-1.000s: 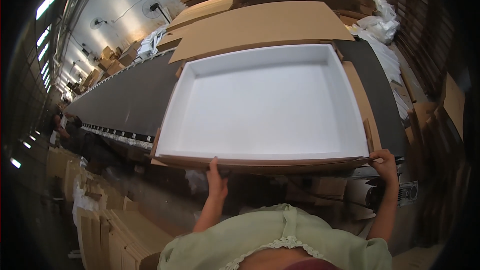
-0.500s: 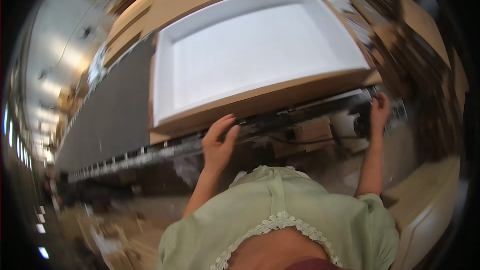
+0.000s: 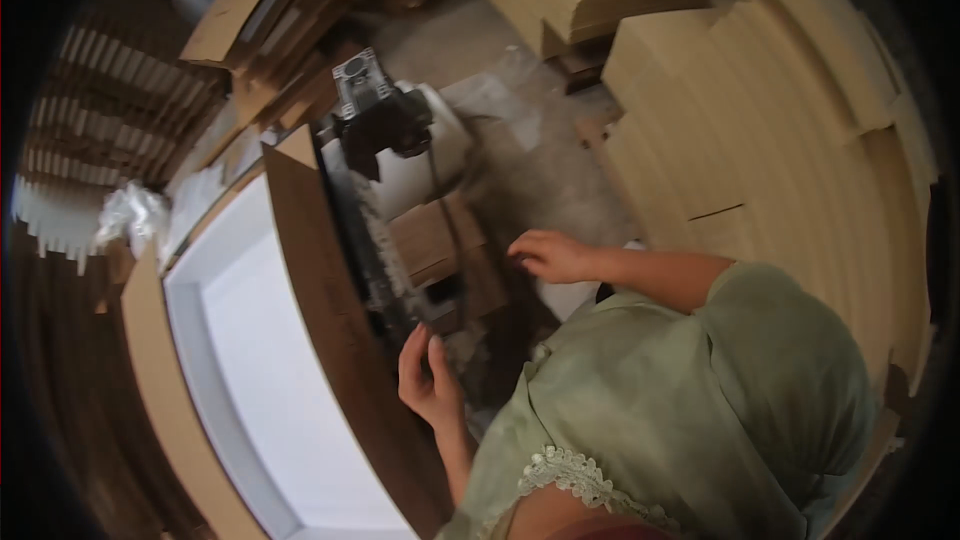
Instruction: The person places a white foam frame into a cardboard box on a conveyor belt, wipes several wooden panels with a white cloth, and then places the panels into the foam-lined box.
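A large open cardboard box (image 3: 340, 330) with a white lining lies on my left. My left hand (image 3: 432, 385) is beside its near brown wall, close to the conveyor's dark side rail (image 3: 380, 250). The thumb and fingers of that hand are apart, with nothing between them. My right hand (image 3: 552, 256) hangs in the air away from the rail, over the gap between conveyor and stacked boards. Its fingers are loosely bent, and I see nothing held. Beyond the hands, a dark device with a pale plate (image 3: 375, 90) is fixed at the rail's end.
Tall stacks of tan boards (image 3: 740, 160) fill the right side. Flattened cartons (image 3: 265, 20) are piled at the far left. Clear plastic wrap (image 3: 135, 215) lies beyond the box. Under the rail are a brown carton (image 3: 430, 240) and a hanging cable.
My view has swung to the right, so the box now sits at left and the board stacks show. My right hand has come away from the device at the rail's end.
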A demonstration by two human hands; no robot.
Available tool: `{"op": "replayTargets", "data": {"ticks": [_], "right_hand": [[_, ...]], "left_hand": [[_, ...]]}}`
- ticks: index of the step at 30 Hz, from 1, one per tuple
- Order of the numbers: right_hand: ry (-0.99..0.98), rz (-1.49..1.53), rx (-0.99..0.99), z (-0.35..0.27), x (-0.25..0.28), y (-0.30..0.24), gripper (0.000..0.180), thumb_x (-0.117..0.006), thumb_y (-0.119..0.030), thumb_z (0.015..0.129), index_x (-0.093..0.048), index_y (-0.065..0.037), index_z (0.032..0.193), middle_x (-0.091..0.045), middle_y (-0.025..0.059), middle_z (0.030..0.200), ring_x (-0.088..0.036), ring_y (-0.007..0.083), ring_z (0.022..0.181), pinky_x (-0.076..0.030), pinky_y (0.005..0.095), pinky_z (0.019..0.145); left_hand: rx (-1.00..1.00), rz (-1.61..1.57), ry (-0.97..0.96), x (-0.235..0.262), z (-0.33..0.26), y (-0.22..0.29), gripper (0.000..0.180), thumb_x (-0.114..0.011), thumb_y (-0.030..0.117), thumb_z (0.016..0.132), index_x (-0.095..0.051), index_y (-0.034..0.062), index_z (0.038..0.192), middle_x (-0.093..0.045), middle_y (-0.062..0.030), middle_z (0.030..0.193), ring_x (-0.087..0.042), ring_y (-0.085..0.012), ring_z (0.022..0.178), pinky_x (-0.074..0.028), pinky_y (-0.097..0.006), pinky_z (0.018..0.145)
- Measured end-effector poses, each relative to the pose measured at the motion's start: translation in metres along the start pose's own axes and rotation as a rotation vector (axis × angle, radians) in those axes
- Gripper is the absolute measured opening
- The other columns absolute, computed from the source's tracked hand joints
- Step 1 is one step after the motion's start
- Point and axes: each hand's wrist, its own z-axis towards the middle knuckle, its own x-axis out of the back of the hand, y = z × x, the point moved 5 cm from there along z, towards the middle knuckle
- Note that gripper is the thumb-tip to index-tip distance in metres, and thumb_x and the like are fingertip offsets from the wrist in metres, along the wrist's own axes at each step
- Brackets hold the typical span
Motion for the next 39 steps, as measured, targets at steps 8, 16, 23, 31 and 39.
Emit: {"op": "replayTargets", "data": {"ticks": [8, 16, 23, 31, 39], "right_hand": [[0.299, -0.203, -0.192, -0.065, 0.119, -0.025, 0.025, -0.055, -0.008, 0.078, -0.057, -0.008, 0.102, -0.057, 0.0092, 0.101, -0.055, 0.0290, 0.093, -0.046, 0.0368, 0.079], [0.767, -0.347, -0.330, -0.153, 0.245, 0.008, 0.024, -0.054, -0.006, 0.076, -0.058, -0.009, 0.100, -0.058, 0.0082, 0.101, -0.057, 0.0267, 0.089, -0.048, 0.0341, 0.075], [0.827, -0.386, -0.361, -0.156, 0.275, 0.070, 0.021, -0.054, -0.007, 0.077, -0.060, -0.009, 0.097, -0.060, 0.0092, 0.095, -0.058, 0.0274, 0.086, -0.049, 0.0355, 0.072], [0.392, -0.200, -0.540, -0.092, 0.230, 0.132, 0.019, -0.050, -0.017, 0.079, -0.061, -0.010, 0.093, -0.061, 0.0113, 0.089, -0.058, 0.0308, 0.084, -0.047, 0.0414, 0.072], [0.124, -0.334, -0.642, 0.026, 0.261, 0.214, 0.013, -0.055, -0.017, 0.078, -0.063, -0.009, 0.085, -0.061, 0.0109, 0.081, -0.058, 0.0309, 0.078, -0.047, 0.0401, 0.069]], "left_hand": [[-0.030, -0.202, -0.809, -0.152, -0.018, 0.047, 0.021, -0.066, 0.010, 0.078, -0.062, -0.0007, 0.096, -0.063, -0.0141, 0.098, -0.061, -0.0216, 0.090, -0.047, -0.028, 0.079], [-0.077, -0.005, -0.976, -0.240, 0.002, 0.051, 0.022, -0.066, 0.015, 0.079, -0.063, 0.0003, 0.095, -0.063, -0.0151, 0.094, -0.062, -0.0252, 0.084, -0.047, -0.030, 0.073], [-0.278, 0.029, -1.192, -0.337, 0.008, 0.060, 0.021, -0.066, 0.015, 0.078, -0.063, 0.0009, 0.094, -0.063, -0.0155, 0.091, -0.061, -0.0279, 0.079, -0.049, -0.032, 0.067], [-0.447, 0.046, -1.429, -0.420, 0.066, 0.071, 0.020, -0.065, 0.016, 0.077, -0.063, 0.0040, 0.093, -0.061, -0.0155, 0.087, -0.060, -0.0315, 0.075, -0.048, -0.035, 0.065], [-0.551, 0.034, -1.346, -0.489, 0.229, 0.035, 0.023, -0.065, 0.016, 0.077, -0.062, 0.0035, 0.096, -0.061, -0.0161, 0.091, -0.061, -0.0315, 0.075, -0.049, -0.036, 0.066]]}}
